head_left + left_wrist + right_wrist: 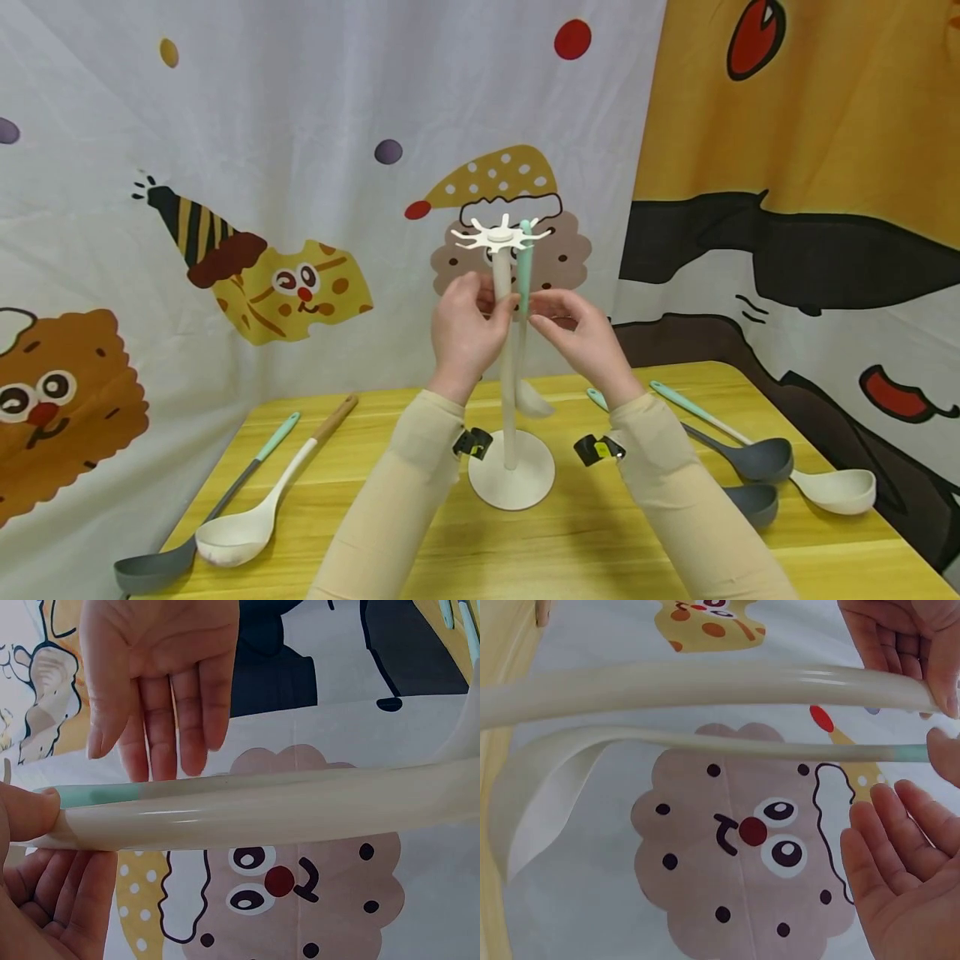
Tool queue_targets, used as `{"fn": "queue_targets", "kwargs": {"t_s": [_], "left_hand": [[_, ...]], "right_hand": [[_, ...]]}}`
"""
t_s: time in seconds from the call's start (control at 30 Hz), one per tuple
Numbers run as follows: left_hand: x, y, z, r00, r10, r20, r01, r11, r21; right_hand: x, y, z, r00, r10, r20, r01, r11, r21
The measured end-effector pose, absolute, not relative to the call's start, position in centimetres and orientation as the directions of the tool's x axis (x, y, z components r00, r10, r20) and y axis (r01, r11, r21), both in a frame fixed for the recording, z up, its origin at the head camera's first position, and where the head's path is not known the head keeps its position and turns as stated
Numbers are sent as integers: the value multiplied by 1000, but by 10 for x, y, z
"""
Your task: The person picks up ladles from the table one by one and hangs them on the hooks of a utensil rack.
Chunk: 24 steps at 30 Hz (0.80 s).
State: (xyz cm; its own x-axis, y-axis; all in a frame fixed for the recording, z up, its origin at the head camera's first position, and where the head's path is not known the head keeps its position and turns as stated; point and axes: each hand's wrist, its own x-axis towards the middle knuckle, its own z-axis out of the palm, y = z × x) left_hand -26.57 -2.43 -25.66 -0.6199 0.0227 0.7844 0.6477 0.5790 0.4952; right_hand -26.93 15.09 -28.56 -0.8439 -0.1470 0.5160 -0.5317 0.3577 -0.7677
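Observation:
A white utensil stand (508, 417) with a round base and a ring of hooks is upright mid-table. A white ladle with a mint-green handle (524, 279) hangs from a right-hand hook, its bowl (544, 791) low beside the pole. My left hand (468, 333) grips the upper pole, with the thumb in front and fingers behind, as the right wrist view shows. At the ladle's handle is my right hand (581, 337); its fingers (159, 735) are nearly straight and its thumb is close to the handle. Whether that thumb touches is unclear.
On the left lie a grey ladle (161, 569) with a green handle and a white ladle (240, 533) with a wooden handle. At the right lie two grey ladles, one (761, 460) behind the other, and a white ladle (836, 490). A patterned cloth (300, 108) hangs behind.

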Motion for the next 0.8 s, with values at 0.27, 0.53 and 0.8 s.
{"fn": "queue_targets", "kwargs": {"t_s": [0.27,0.53,0.8], "left_hand": [[-266,-24,-257,-643,21,766,630,583,513],[-265,-24,-257,-640,24,768,633,583,509],[-265,-24,-257,-630,24,776,642,579,503]], "right_hand": [[-270,162,-289,-847,-224,483,-531,421,-736],[-270,171,-292,-861,-300,411,-509,543,-668],[-269,179,-303,-876,-322,359,-482,624,-615]]}}
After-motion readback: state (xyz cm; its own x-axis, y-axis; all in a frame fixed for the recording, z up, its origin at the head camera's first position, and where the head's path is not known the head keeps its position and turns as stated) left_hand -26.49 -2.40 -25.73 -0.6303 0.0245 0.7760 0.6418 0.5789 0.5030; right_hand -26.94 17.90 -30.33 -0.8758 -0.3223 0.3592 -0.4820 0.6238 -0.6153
